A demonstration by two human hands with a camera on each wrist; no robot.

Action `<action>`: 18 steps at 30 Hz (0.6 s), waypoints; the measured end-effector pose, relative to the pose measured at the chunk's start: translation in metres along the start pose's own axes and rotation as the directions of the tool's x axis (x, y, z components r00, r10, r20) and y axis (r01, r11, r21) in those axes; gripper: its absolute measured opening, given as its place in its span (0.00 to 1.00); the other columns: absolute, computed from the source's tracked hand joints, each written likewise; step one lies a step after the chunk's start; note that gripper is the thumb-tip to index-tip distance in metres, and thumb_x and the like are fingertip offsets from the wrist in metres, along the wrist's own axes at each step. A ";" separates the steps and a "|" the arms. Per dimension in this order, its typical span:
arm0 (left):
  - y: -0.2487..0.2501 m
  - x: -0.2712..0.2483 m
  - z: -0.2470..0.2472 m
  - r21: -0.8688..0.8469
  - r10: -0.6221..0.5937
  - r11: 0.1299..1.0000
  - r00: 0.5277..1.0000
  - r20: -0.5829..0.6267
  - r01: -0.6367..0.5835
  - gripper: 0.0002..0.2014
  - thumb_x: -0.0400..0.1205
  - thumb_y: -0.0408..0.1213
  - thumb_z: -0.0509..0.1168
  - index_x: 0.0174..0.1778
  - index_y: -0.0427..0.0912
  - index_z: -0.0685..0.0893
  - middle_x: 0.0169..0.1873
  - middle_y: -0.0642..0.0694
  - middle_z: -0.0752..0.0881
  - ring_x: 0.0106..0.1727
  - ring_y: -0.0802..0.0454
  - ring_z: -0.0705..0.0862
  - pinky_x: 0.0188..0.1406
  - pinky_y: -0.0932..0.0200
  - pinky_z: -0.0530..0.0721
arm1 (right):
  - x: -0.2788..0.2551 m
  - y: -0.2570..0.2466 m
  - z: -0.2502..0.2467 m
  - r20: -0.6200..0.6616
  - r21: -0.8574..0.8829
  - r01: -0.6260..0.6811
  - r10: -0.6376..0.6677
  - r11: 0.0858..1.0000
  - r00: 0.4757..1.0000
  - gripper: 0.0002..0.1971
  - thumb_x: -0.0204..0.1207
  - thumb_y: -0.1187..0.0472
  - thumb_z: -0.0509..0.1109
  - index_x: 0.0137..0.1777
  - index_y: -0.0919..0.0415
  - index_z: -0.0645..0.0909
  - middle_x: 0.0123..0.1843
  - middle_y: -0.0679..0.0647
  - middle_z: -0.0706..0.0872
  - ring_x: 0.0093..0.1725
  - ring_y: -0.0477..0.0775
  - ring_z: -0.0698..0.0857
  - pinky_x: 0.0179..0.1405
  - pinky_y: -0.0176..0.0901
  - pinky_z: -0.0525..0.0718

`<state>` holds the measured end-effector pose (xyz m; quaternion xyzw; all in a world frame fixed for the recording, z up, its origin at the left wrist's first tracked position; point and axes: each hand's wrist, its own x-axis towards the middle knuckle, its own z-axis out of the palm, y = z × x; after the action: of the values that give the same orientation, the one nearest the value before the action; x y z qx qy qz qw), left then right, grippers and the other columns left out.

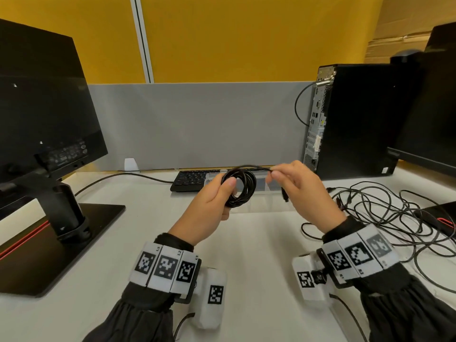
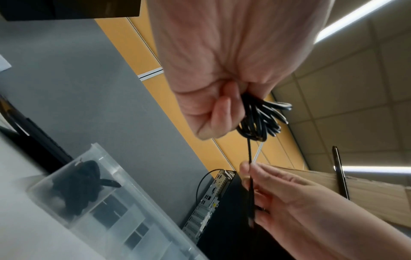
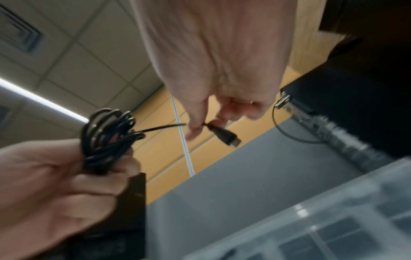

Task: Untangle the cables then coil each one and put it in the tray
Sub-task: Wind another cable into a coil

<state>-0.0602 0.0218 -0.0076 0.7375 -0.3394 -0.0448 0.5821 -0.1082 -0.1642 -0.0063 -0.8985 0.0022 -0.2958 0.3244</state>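
My left hand [image 1: 217,193] grips a black cable wound into a small coil [image 1: 243,187], held above the table in front of the tray. In the left wrist view the coil [image 2: 260,121] hangs from my curled fingers. My right hand [image 1: 288,178] pinches the cable's loose end just behind its black plug [image 3: 227,136], to the right of the coil. A short straight run of cable joins coil and pinch. The clear plastic tray [image 2: 124,193] stands by the keyboard and holds one dark coiled cable [image 2: 82,186]. A tangle of black cables [image 1: 385,218] lies on the table at right.
A monitor on its stand [image 1: 49,144] fills the left side. A black keyboard [image 1: 190,180] lies behind the tray against the grey partition. A desktop tower [image 1: 350,119] stands at back right, with a second monitor [image 1: 431,119] beyond it.
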 end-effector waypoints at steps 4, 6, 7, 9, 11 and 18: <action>0.002 0.001 0.000 -0.074 0.034 0.997 0.999 -0.013 -0.035 0.12 0.88 0.38 0.50 0.42 0.46 0.75 0.31 0.48 0.70 0.21 0.62 0.65 0.23 0.69 0.66 | 0.007 -0.017 0.016 0.029 0.723 -0.111 0.131 0.682 0.991 0.12 0.84 0.65 0.58 0.46 0.57 0.82 0.38 0.53 0.80 0.32 0.43 0.80 0.35 0.30 0.81; 0.002 0.000 0.001 -0.028 0.058 0.998 0.997 -0.043 -0.059 0.12 0.88 0.38 0.50 0.43 0.50 0.75 0.30 0.49 0.71 0.21 0.63 0.67 0.24 0.68 0.67 | 0.009 -0.021 0.024 0.131 0.846 -0.192 0.155 0.498 0.979 0.11 0.84 0.65 0.57 0.48 0.60 0.81 0.37 0.53 0.83 0.33 0.45 0.83 0.37 0.34 0.85; 0.002 0.000 0.002 -0.015 0.064 0.998 0.996 -0.061 -0.065 0.11 0.88 0.38 0.49 0.44 0.50 0.76 0.30 0.50 0.72 0.21 0.64 0.68 0.24 0.68 0.68 | 0.011 -0.022 0.027 0.168 0.861 -0.224 0.159 0.456 0.973 0.10 0.84 0.64 0.57 0.50 0.61 0.81 0.36 0.52 0.85 0.34 0.46 0.85 0.38 0.35 0.85; 0.000 0.000 0.002 -0.030 0.054 0.998 0.995 -0.080 -0.057 0.11 0.88 0.39 0.49 0.47 0.48 0.77 0.31 0.51 0.71 0.22 0.64 0.68 0.25 0.68 0.69 | 0.014 -0.024 0.034 0.211 0.865 -0.262 0.163 0.428 0.964 0.10 0.84 0.64 0.57 0.54 0.64 0.80 0.38 0.52 0.87 0.38 0.48 0.86 0.44 0.39 0.87; -0.001 0.002 0.002 -0.059 0.028 0.998 0.996 -0.080 -0.033 0.11 0.88 0.40 0.49 0.51 0.45 0.77 0.32 0.48 0.71 0.22 0.63 0.67 0.25 0.66 0.68 | 0.013 -0.026 0.039 0.248 0.879 -0.288 0.151 0.381 0.957 0.11 0.83 0.65 0.59 0.58 0.67 0.80 0.45 0.57 0.88 0.43 0.49 0.86 0.47 0.41 0.87; -0.008 0.007 -0.001 0.013 -0.011 1.000 0.994 -0.105 0.013 0.13 0.88 0.42 0.49 0.48 0.41 0.76 0.27 0.52 0.70 0.20 0.63 0.67 0.25 0.65 0.67 | 0.004 -0.034 0.042 0.406 0.872 -0.425 0.129 0.242 0.905 0.13 0.81 0.61 0.64 0.63 0.65 0.78 0.51 0.62 0.87 0.48 0.56 0.86 0.58 0.51 0.84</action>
<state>-0.0509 0.0197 -0.0123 0.7449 -0.3042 -0.0071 0.5938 -0.0890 -0.1140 -0.0098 -0.5447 -0.0533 -0.0606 0.8347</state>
